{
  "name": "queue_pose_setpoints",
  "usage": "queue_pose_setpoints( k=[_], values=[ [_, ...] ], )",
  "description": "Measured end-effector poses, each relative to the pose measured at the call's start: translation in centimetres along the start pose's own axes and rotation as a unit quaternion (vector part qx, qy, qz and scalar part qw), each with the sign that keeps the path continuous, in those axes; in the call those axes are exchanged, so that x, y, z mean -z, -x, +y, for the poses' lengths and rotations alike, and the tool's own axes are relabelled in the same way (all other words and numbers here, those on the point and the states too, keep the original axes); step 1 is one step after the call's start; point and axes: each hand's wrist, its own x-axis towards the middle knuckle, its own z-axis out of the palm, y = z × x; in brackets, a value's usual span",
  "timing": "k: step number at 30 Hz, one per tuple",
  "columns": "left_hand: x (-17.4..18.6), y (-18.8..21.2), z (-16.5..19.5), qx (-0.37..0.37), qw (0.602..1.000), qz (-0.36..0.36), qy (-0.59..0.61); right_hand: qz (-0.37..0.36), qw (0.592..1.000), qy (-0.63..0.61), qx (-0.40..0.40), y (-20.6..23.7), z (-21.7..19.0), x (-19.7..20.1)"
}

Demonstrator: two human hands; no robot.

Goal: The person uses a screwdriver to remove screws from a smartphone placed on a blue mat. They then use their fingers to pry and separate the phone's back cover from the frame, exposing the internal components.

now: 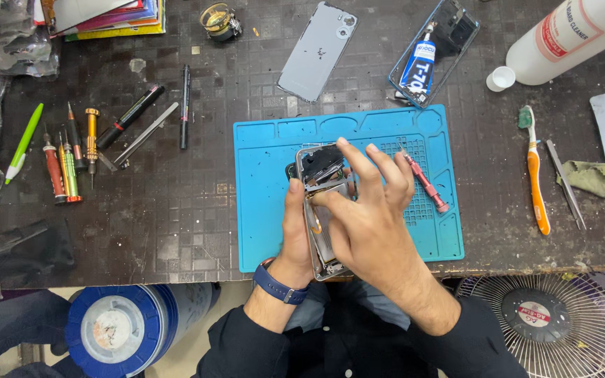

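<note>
Already the opened phone [320, 210] lay between both hands on the blue mat [267, 210]. The left hand [297, 234] clasped its side; the right hand [365, 217] pinched an inner part. Its back cover [316, 52] lay well beyond the fingertips, so reassembly was not done.

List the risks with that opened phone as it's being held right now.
1. The opened phone juts past the table edge on the blue mat; if the left hand slips, it may fall.
2. The right hand presses among exposed parts, which might bend.
3. The red screwdriver beside the fingers may get knocked.
</note>
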Motion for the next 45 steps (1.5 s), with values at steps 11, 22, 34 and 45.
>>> queue_pose_setpoints(
  k=[11, 22, 34, 45],
  values=[
    [-0.1, 0.1, 0.2, 0.013, 1.000, -0.002, 0.014, -0.006, 1.000, -0.008, -0.022, 0.7, 0.7, -1.5],
    [-0.5, 0.4, 0.4, 0.000, 0.999, 0.034, 0.013, -0.001, 0.999, -0.027, -0.021, 1.1, 1.0, -1.5],
    [-1.0, 0.3, 0.4, -0.032, 0.999, 0.013, -0.003, -0.009, 0.996, -0.046, -0.076, 1.0, -0.2, -1.2],
    [0.0, 0.4, -0.2, -0.033, 0.999, 0.030, -0.015, -0.012, 0.974, -0.135, -0.183, 1.5, -1.8, -2.2]
  ],
)
